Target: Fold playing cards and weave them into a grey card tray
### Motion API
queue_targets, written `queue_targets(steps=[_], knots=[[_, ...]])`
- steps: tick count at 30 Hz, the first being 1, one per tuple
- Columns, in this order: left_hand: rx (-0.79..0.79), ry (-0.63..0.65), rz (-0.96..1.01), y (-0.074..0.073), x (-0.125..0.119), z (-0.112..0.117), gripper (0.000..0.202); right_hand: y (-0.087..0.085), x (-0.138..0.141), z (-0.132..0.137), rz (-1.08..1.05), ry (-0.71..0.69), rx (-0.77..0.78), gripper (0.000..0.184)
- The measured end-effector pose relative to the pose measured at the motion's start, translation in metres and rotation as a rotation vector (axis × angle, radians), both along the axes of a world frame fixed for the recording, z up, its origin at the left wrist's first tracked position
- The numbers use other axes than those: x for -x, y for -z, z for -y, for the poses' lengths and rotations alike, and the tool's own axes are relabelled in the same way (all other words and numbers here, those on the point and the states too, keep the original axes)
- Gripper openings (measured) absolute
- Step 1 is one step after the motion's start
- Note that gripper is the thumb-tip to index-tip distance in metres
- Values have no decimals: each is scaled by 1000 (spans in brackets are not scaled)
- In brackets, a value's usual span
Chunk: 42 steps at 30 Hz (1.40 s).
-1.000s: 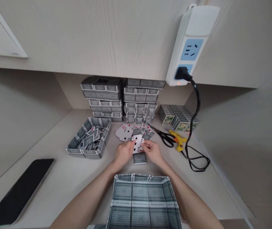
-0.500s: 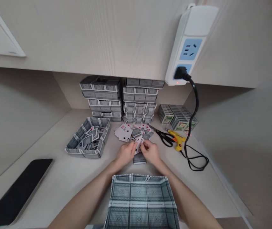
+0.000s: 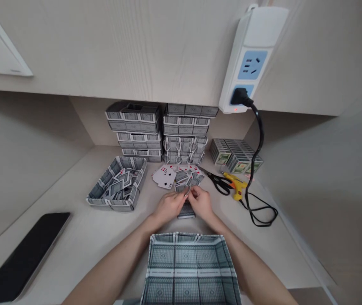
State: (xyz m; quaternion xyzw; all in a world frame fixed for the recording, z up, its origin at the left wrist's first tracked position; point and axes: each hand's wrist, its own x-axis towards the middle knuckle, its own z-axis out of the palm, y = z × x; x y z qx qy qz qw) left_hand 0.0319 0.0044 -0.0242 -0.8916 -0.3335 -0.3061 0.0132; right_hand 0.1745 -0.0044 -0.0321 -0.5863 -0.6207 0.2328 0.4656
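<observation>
My left hand and my right hand meet at the middle of the desk, fingers pinched together on a folded playing card held between them. Under the hands lies a small stack of face-down cards. Just beyond, loose playing cards lie spread face up and face down. A tray made of grey card backs stands close in front of me between my forearms.
A second card tray holding folded cards sits left. Stacked card trays line the back wall, card decks at right. Black scissors, a yellow glue gun with its black cord, a wall power strip, a dark phone at left.
The white card held upright between my hands has been closed down; my fingers have drawn together over it and the card face no longer shows.
</observation>
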Motion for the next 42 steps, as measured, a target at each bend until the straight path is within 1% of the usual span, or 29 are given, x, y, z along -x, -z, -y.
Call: queue_targets(steps=[3, 6, 8, 11, 13, 15, 18, 20, 23, 25, 27, 29, 32, 35, 37, 39, 42], knots=[[-14, -6, -11, 0, 1, -1, 25, 0, -1, -1, 3, 13, -15, 22], [14, -68, 52, 0, 1, 0, 24, -2, -3, -4, -122, -23, 3, 25], [38, -108, 113, 1, 1, 2, 23, -6, -5, -5, -279, -107, 54, 25], [48, -162, 184, 3, 1, 3, 23, -12, -6, -4, -480, -279, 151, 23], [48, -205, 226, 5, 1, 3, 23, -15, -6, -3, -532, -352, 192, 22], [48, -239, 257, 6, 1, 3, 24, -15, -5, -2, -533, -375, 205, 21], [62, -253, 281, 5, 0, 3, 25, -11, -4, -3, -481, -345, 190, 19], [93, -234, 286, 3, -1, 3, 26, -7, -3, -4, -426, -301, 171, 18], [173, -114, 252, -1, -3, 4, 26, -1, -2, -4, -309, -219, 125, 17], [225, -14, 215, -3, -4, 3, 32, 1, -1, -5, -207, -139, 75, 17], [247, 37, 195, -4, -5, 3, 37, 1, -1, -6, -143, -65, 24, 17], [237, 21, 207, -2, -5, 3, 37, 0, -4, -7, -151, -59, 9, 19], [213, -72, 242, 1, -3, 1, 27, -1, -8, -8, -173, -118, 48, 22], [207, -150, 264, 4, -1, 1, 24, -1, -10, -8, -119, -142, 70, 24], [215, -172, 285, 4, 0, 0, 25, -1, -8, -6, -46, -140, 44, 25], [256, -168, 320, 4, -1, 0, 26, -3, -6, -3, 87, -99, -1, 25], [420, -143, 450, 4, -2, -2, 30, -9, -4, 3, 300, 7, -58, 23]])
